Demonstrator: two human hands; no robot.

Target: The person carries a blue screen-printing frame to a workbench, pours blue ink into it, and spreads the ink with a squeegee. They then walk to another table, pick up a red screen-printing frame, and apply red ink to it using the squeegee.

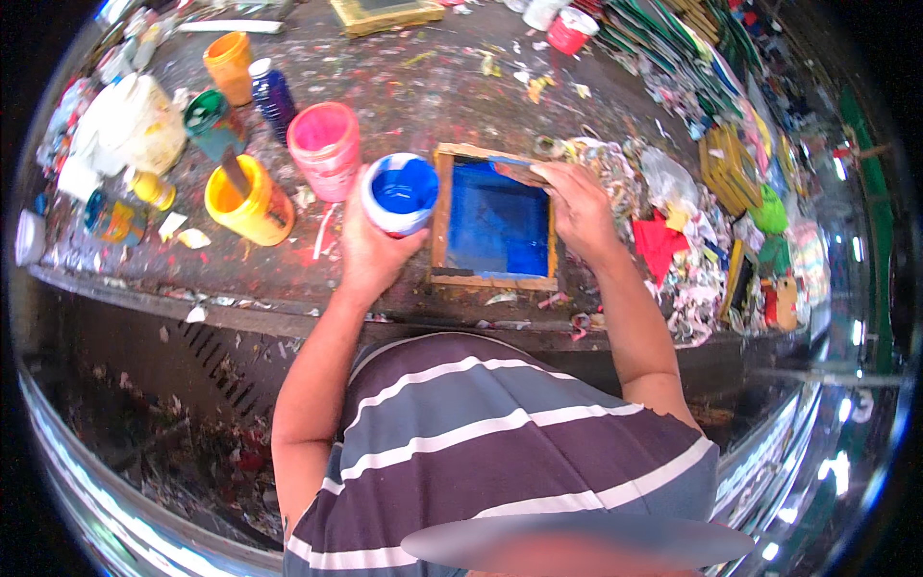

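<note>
My left hand [363,248] is wrapped round a white tub [386,222] of blue paint and holds it up, its mouth toward me, just left of a screen-printing frame [440,226]. The wooden frame lies flat on the table, its mesh [495,226] coated in blue. Over its far right corner my right hand [581,212] is closed on a squeegee [517,172] with a wood-coloured body and blue smears. The far fingers and part of the squeegee's grip are hidden behind the hand.
Left of the tub stand a pink tub [325,154], a yellow tub [252,216] with a stick in it, a dark blue bottle [272,99] and a green jar [213,125]. Scraps [687,274] and a red cloth [659,248] pile up at right. The table's front edge [385,322] runs before me.
</note>
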